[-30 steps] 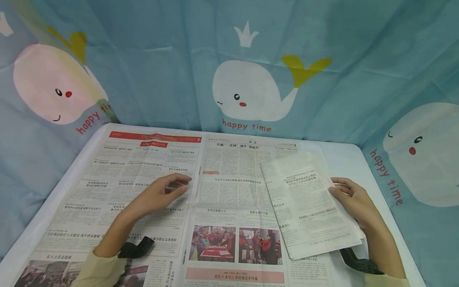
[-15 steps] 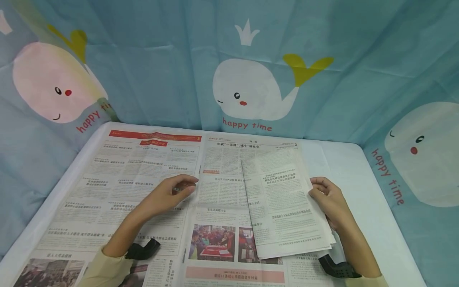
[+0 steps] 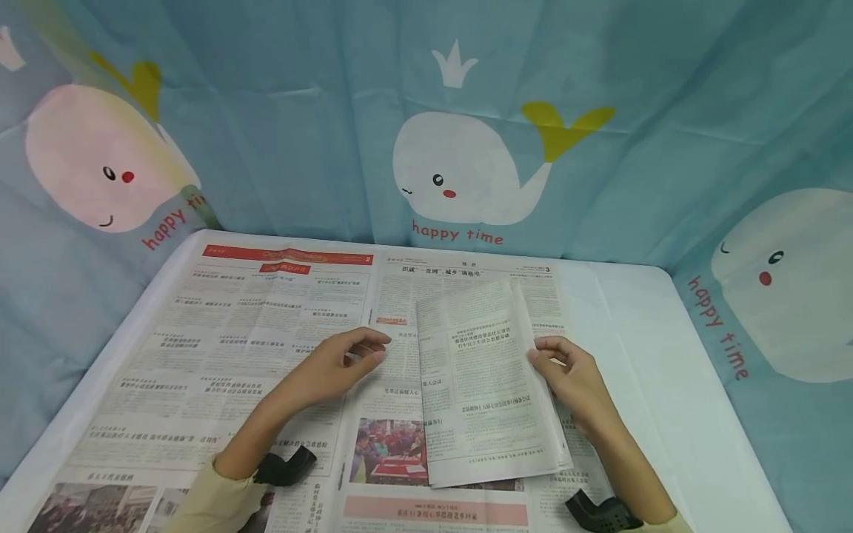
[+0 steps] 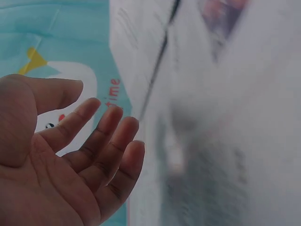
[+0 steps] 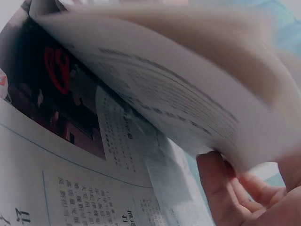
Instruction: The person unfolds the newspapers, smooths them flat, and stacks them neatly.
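A folded newspaper [image 3: 486,400] is held by its right edge in my right hand [image 3: 568,370], thumb on top and fingers beneath. In the right wrist view its layers fan apart, and the right hand [image 5: 254,197] pinches the edge at the lower right. My left hand [image 3: 343,363] hovers over the newspaper spread, left of the folded one, apart from it. The left wrist view shows that left hand [image 4: 70,155] palm up, its fingers loosely bent and nothing in them. Beneath both hands lies a wide open newspaper sheet [image 3: 246,355].
The sheet covers the left and middle of a white table [image 3: 653,355]. A blue cloth backdrop [image 3: 286,148] with whale prints hangs behind and at both sides. Black wrist straps [image 3: 603,512] sit on both forearms.
My right hand has carried the folded newspaper leftward from the sheet's right edge toward the middle. The left hand has shifted slightly right, closer to the folded newspaper.
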Demonstrator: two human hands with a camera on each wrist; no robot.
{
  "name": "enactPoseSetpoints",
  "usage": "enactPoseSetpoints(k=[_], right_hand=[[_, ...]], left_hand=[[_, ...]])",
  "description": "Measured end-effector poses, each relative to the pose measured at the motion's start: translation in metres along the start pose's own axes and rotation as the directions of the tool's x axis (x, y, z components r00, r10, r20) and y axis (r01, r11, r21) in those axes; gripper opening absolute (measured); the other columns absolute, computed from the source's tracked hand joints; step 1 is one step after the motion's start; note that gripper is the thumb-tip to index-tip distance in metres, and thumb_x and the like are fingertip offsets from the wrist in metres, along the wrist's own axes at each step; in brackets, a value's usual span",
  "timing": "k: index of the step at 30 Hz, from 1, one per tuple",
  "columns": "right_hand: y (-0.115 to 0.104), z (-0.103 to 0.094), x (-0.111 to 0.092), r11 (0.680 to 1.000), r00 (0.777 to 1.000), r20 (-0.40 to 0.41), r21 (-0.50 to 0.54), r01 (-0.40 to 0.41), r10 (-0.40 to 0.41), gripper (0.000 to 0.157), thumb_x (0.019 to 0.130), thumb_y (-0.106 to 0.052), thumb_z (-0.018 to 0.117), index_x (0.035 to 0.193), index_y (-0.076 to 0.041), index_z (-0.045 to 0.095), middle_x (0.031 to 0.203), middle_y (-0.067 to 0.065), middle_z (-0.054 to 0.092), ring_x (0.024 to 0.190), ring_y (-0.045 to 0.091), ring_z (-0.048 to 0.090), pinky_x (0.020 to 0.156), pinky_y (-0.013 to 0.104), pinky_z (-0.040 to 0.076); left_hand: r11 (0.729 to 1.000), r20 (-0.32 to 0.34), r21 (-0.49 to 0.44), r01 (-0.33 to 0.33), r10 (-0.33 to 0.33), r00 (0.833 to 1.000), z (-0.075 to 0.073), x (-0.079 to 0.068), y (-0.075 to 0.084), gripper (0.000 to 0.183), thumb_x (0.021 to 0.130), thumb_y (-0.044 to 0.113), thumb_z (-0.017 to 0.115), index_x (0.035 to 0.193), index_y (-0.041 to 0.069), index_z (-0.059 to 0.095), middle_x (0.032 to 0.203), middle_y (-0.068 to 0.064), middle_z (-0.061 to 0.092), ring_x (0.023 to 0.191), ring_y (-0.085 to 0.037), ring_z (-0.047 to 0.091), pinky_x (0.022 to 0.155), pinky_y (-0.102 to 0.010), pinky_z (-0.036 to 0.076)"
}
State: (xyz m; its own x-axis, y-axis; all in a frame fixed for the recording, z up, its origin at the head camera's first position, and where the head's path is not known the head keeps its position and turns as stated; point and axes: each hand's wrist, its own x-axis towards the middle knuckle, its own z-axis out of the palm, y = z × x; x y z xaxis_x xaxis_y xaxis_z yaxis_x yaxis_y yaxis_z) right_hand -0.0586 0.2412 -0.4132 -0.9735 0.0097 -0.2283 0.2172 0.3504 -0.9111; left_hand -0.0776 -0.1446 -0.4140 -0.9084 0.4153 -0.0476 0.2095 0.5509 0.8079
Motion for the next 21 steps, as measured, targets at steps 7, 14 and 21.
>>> enactPoseSetpoints(k=[7, 14, 21], right_hand=[[-0.004, 0.011, -0.006, 0.999, 0.998, 0.065, -0.046, 0.022, -0.019, 0.036, 0.104, -0.023, 0.066, 0.131, 0.000, 0.062, 0.113, 0.016, 0.069, 0.082, 0.016, 0.073, 0.072, 0.027, 0.060], [-0.006, 0.034, -0.013, 1.000, 0.996, 0.090, 0.016, 0.017, -0.019, 0.029, 0.104, -0.016, 0.063, 0.128, 0.000, 0.063, 0.112, 0.016, 0.067, 0.072, 0.016, 0.074, 0.067, 0.028, 0.061], [-0.009, 0.050, -0.023, 0.998, 0.990, 0.135, 0.046, 0.037, -0.043, 0.024, 0.103, -0.011, 0.063, 0.126, -0.004, 0.064, 0.115, 0.016, 0.064, 0.050, 0.010, 0.057, 0.051, 0.024, 0.052]], left_hand=[[1.000, 0.115, 0.002, 0.000, 0.000, 0.993, 0.010, 0.008, 0.026, 0.036, 0.109, 0.032, 0.060, 0.139, 0.013, 0.066, 0.128, -0.008, 0.072, 0.111, -0.021, 0.070, 0.092, -0.039, 0.056], [1.000, 0.243, 0.016, 0.026, -0.029, 0.970, 0.030, 0.008, 0.046, 0.040, 0.108, 0.038, 0.061, 0.141, 0.015, 0.064, 0.122, -0.004, 0.072, 0.106, -0.016, 0.070, 0.089, -0.039, 0.058], [0.999, 0.258, -0.028, 0.041, -0.032, 0.966, 0.043, 0.004, 0.053, 0.046, 0.106, 0.036, 0.065, 0.145, 0.012, 0.061, 0.127, -0.005, 0.073, 0.106, -0.014, 0.070, 0.088, -0.036, 0.057]])
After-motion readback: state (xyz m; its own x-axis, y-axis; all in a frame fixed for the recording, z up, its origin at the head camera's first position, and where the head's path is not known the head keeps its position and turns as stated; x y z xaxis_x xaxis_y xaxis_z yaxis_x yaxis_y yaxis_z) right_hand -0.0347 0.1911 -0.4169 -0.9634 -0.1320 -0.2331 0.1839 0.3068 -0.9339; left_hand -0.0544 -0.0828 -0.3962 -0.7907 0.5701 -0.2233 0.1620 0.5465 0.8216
